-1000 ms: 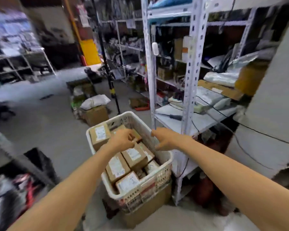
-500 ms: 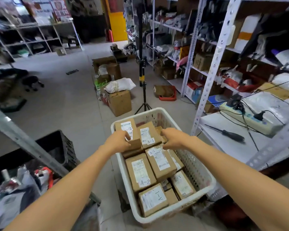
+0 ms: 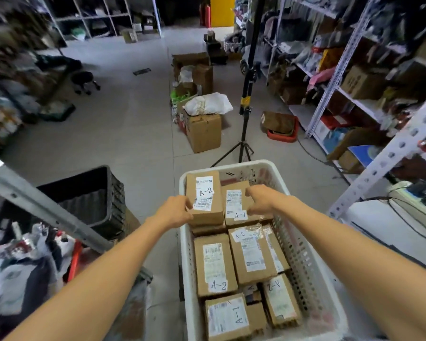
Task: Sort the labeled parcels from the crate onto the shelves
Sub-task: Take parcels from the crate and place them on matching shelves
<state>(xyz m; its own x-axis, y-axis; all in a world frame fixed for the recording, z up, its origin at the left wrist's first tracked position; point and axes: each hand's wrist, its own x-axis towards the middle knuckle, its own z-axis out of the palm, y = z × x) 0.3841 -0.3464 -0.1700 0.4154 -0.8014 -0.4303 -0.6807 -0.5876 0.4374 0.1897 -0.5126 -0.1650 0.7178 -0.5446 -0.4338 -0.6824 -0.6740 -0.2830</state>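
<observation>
A white plastic crate stands in front of me, filled with several brown cardboard parcels bearing white labels. My left hand grips the near left edge of a parcel marked A-2 at the crate's far end. Beside it lies a parcel marked A-1, and my right hand holds its right side with curled fingers. Nearer to me lie more parcels, among them another A-2 parcel and an A-1 parcel. White metal shelves rise on the right.
A black crate sits on the floor to the left, behind a slanted grey metal bar. A tripod stand and cardboard boxes stand beyond the white crate. A white shelf board with cables lies at right.
The view has swung left and down toward the crate. Both hands stay at the two far parcels, now gripping their outer sides.
</observation>
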